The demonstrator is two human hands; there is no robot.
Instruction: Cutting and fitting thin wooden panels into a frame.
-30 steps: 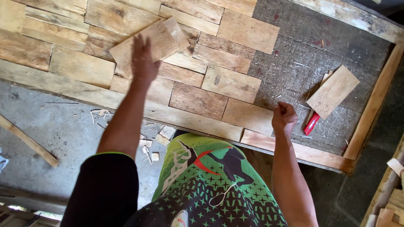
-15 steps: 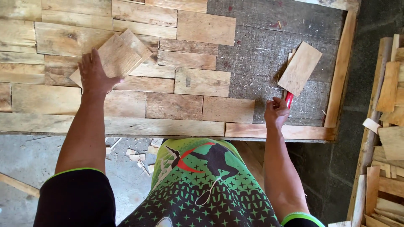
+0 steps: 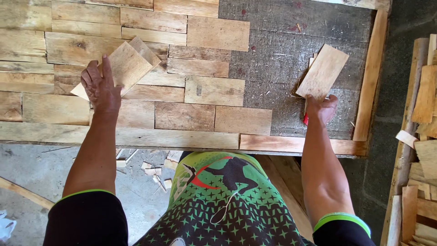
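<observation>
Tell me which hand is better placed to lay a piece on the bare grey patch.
Probably right: the right hand grips a wood piece over the bare grey board. The left hand rests on loose pieces atop laid planks.

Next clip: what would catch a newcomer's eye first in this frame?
The patchwork of wooden tiles laid like bricks over the left of the grey board. The left hand rests on a loose tile lying askew on them. The right hand holds another wooden piece over the bare part, with a red-handled tool under it.
</observation>
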